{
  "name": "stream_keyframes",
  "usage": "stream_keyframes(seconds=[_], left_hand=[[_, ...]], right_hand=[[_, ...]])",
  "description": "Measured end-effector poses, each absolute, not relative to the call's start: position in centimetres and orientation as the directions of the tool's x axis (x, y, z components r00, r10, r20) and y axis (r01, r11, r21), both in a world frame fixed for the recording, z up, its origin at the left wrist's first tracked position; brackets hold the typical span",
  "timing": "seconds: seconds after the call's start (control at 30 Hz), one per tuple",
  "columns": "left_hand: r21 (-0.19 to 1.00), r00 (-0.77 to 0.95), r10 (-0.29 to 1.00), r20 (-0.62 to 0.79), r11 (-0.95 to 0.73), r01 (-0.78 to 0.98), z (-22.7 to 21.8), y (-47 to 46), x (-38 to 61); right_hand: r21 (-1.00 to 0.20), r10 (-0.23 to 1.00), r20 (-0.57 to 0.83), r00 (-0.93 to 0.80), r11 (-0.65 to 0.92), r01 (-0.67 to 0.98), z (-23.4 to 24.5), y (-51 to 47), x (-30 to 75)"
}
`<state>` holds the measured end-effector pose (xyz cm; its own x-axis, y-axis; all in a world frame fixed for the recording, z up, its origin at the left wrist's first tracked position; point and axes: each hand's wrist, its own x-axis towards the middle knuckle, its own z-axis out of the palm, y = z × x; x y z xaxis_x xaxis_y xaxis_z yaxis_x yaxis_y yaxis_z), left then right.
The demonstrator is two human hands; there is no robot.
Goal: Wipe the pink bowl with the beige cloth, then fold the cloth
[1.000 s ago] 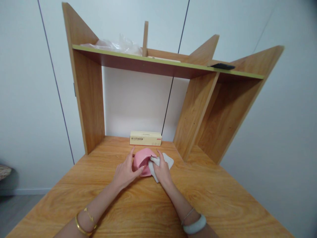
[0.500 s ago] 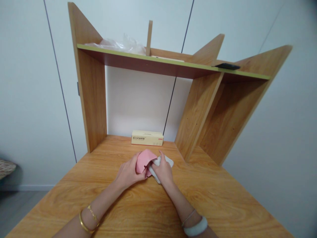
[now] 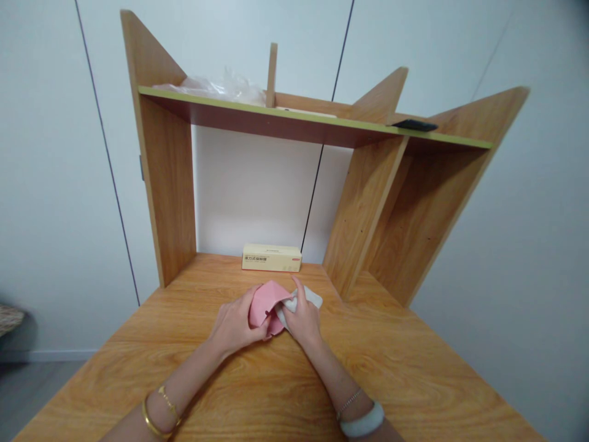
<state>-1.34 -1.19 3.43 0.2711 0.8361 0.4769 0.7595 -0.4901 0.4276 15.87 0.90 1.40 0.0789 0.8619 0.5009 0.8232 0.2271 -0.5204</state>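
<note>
Over the middle of the desk, my left hand (image 3: 234, 322) is closed around a pink folded-looking piece (image 3: 268, 298) with pointed corners and a small dark spot or hole near its edge. Its exact kind is unclear. My right hand (image 3: 301, 316) grips a white cloth (image 3: 313, 299), and its fingers press the cloth into the open side of the pink piece. The index finger of that hand sticks up a little. Part of the cloth spreads out beyond the fingers on the right. Where cloth and pink piece meet, the fingers hide the contact.
Behind the hands, a cream cling film box (image 3: 271, 258) stands at the back of the wooden desk (image 3: 400, 374). A shelf unit (image 3: 170, 190) rises around it. On its upper shelf lie a clear plastic bag (image 3: 221, 87) and a dark flat object (image 3: 415, 125).
The right hand and cloth have pushed slightly further into the pink piece, and less cloth hangs below the hand. The pink piece has turned a little. The whole view has shifted slightly.
</note>
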Motion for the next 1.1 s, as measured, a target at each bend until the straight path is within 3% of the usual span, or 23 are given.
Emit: stream_keyframes(seconds=[0.17, 0.3, 0.43, 0.57, 0.73, 0.87, 0.97, 1.1], left_hand=[[0.566, 0.150, 0.886, 0.440, -0.403, 0.720, 3.0, -0.7, -1.2], [0.647, 0.204, 0.882, 0.426, -0.454, 0.612, 2.5, -0.7, -0.8], [0.651, 0.181, 0.877, 0.445, -0.455, 0.608, 2.3, -0.8, -0.8], [0.540, 0.147, 0.895, 0.421, -0.378, 0.752, 3.0, -1.0, -0.9], [0.433, 0.191, 0.905, 0.379, -0.356, 0.828, 4.4, -1.7, -0.8], [0.367, 0.253, 0.896, 0.366, -0.389, 0.845, 4.5, -1.8, -1.1], [0.365, 0.251, 0.901, 0.354, -0.380, 0.850, 4.0, -1.6, -1.2], [0.420, 0.176, 0.918, 0.356, -0.325, 0.847, 3.4, -1.1, -1.0]], right_hand=[[-0.760, 0.868, 0.458, 0.193, 0.269, 0.592, 0.8, 1.6, 15.8], [-0.829, 0.853, 0.481, 0.203, 0.368, 0.421, 0.5, 1.9, 15.4], [-0.813, 0.863, 0.483, 0.151, 0.377, 0.443, 0.4, 1.9, 14.8], [-0.760, 0.898, 0.410, 0.158, 0.241, 0.603, 0.8, 1.7, 14.7], [-0.517, 0.887, 0.439, 0.142, 0.120, 0.848, 1.8, 1.0, 15.2], [-0.377, 0.860, 0.507, 0.063, 0.156, 0.913, 1.9, 0.8, 15.5], [-0.405, 0.884, 0.467, 0.018, 0.195, 0.893, 1.4, 1.0, 15.5], [-0.559, 0.904, 0.425, 0.050, 0.219, 0.800, 0.6, 1.6, 15.8]])
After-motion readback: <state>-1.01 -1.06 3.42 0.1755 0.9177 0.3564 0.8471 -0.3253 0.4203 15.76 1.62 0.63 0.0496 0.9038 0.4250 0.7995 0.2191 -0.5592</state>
